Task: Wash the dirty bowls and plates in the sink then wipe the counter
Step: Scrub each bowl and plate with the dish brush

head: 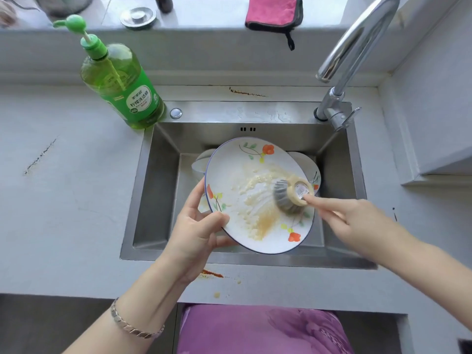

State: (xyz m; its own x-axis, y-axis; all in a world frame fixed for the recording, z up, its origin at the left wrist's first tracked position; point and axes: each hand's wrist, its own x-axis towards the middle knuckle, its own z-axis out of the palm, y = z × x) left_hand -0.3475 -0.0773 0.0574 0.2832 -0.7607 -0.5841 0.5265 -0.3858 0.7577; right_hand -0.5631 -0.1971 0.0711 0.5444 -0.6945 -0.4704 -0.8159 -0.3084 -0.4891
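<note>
Plate: white round ceramic, blue rim, flower print, smeared with yellowish residue, held tilted above the stainless steel sink. Left hand grips its near-left rim, thumb on the face, fingers curled behind. Right hand holds a grey steel-wool scrubber with beige cap against the plate's right side, index finger straight on the cap, other fingers curled and blurred. More white dishes lie in the sink beneath. Green dish-soap pump bottle stands far left on the grey desk.
</note>
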